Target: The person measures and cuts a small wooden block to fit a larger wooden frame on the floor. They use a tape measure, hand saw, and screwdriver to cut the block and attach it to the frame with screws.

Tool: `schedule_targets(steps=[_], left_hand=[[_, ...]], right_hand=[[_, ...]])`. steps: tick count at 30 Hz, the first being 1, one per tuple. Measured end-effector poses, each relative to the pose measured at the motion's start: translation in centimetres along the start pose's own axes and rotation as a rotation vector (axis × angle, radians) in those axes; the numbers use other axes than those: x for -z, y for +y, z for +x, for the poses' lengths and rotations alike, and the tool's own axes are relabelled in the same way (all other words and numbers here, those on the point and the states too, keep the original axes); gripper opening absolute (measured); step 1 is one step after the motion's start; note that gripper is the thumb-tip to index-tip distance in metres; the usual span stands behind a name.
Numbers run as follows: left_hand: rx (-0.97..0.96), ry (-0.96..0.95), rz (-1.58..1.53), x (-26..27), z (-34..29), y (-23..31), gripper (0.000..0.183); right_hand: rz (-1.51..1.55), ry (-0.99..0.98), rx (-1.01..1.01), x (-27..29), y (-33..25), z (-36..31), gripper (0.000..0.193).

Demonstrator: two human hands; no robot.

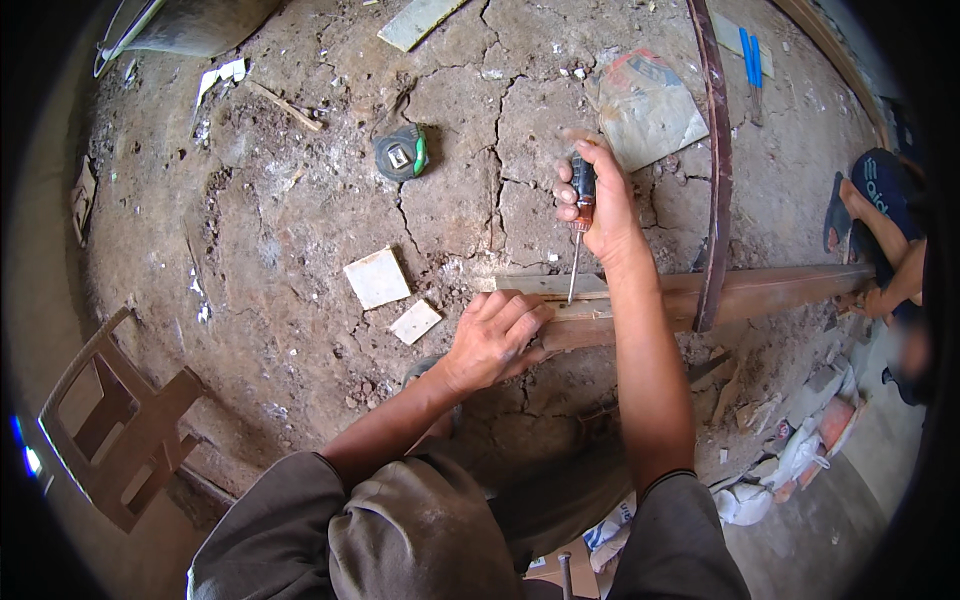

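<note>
Right hand [607,200] is closed around the handle of a screwdriver [583,185], shank pointing down at the wooden beam [770,293]. Tip is at the slot in the beam's upper side; can't tell if it touches. Left hand [500,335] is half-curled over the beam's left end, holding it; the palm side is hidden. Beam lies crosswise in front of the person, running right to another person [888,215], who is partly cut off by the dark rim.

Containers: pail-like vessel [205,22] top left, with a wire handle, cut off by the edge, contents not readable. Crumpled sack [650,110] lies flat just beyond the right hand; can't tell if anything's inside. White bags [800,455] in a heap lower right, mixed with rubble, contents unclear. Cardboard box [545,570] at the bottom edge, mostly cut off, inside can't be made out.

Right forearm covers part of the beam. Brown curved strip [717,150] crosses over the beam, top end cut off. Tape measure [400,153] sits on the cracked dirt floor [300,220], well apart from both hands.
</note>
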State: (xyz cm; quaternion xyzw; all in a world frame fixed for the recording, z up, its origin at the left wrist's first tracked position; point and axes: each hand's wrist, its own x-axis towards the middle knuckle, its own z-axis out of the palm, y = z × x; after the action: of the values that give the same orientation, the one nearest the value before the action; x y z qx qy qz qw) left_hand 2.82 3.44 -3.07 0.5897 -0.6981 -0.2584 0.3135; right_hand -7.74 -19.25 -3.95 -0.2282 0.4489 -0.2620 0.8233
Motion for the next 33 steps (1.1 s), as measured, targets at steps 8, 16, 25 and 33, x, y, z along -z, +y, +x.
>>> schedule_targets(steps=[8,16,25,33], left_hand=[[0.0,-0.013,0.0,0.2,0.2,0.2,0.064],[-0.002,-0.007,0.007,0.1,0.3,0.1,0.064],[-0.006,-0.006,0.007,0.3,0.4,0.2,0.064],[-0.006,-0.013,0.007,0.4,0.5,0.2,0.066]], right_hand=[[0.05,0.013,-0.006,0.6,0.3,0.4,0.028],[0.104,-0.004,0.009,1.3,0.5,0.7,0.026],[0.142,-0.019,0.015,1.8,0.8,1.1,0.026],[0.2,-0.125,-0.01,1.2,0.6,0.6,0.025]])
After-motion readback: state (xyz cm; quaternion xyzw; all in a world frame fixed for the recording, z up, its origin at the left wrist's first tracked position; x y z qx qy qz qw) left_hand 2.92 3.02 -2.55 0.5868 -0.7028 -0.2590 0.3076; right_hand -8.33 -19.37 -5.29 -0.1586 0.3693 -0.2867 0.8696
